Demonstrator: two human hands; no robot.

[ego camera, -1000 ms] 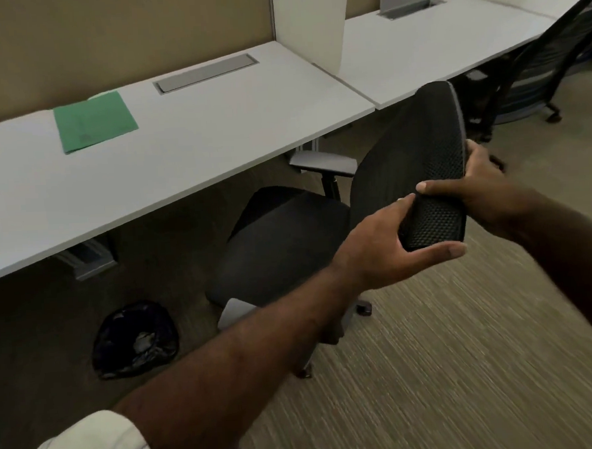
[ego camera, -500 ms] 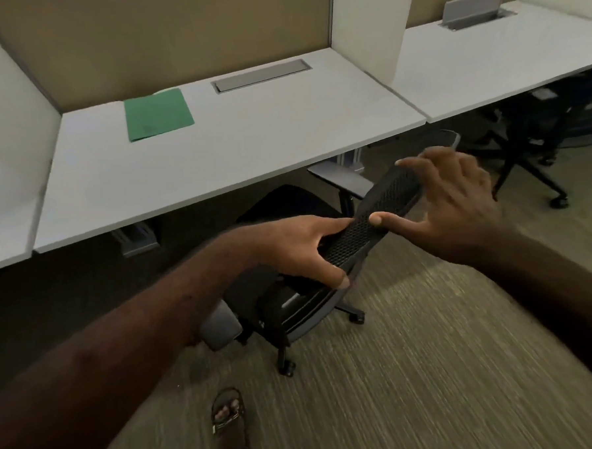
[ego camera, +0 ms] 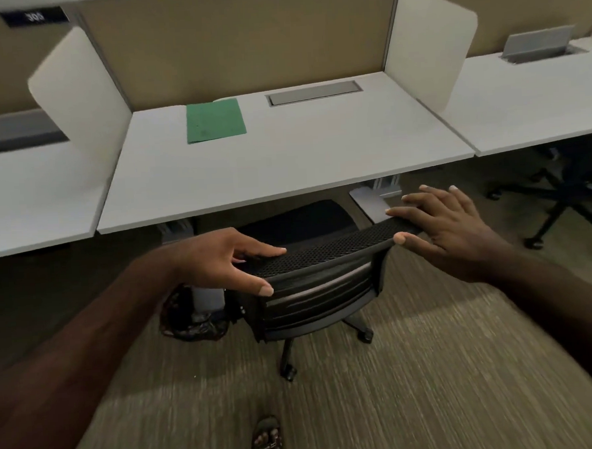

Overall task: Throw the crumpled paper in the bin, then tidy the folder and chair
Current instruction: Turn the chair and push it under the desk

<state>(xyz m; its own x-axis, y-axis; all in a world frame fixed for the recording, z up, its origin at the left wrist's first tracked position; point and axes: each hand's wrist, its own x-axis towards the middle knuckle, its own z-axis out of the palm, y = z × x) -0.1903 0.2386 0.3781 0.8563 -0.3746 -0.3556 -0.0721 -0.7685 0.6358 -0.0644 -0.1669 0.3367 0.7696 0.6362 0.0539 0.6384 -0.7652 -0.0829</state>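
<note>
1. Across the far side: three white desks in a row, middle desk (ego camera: 284, 163) between two white dividers, tan partition behind, striped carpet (ego camera: 399, 390) below.
2. One green folder (ego camera: 215, 121), flat at far left of middle desk.
3. One black chair (ego camera: 325, 281) at near edge, seat tucked under.
4. Left hand (ego camera: 221, 262) and right hand (ego camera: 449, 230) on backrest top, fingers loose, spread, not clamped.
5. One black-lined bin (ego camera: 193, 315), left of chair, on floor.
</note>
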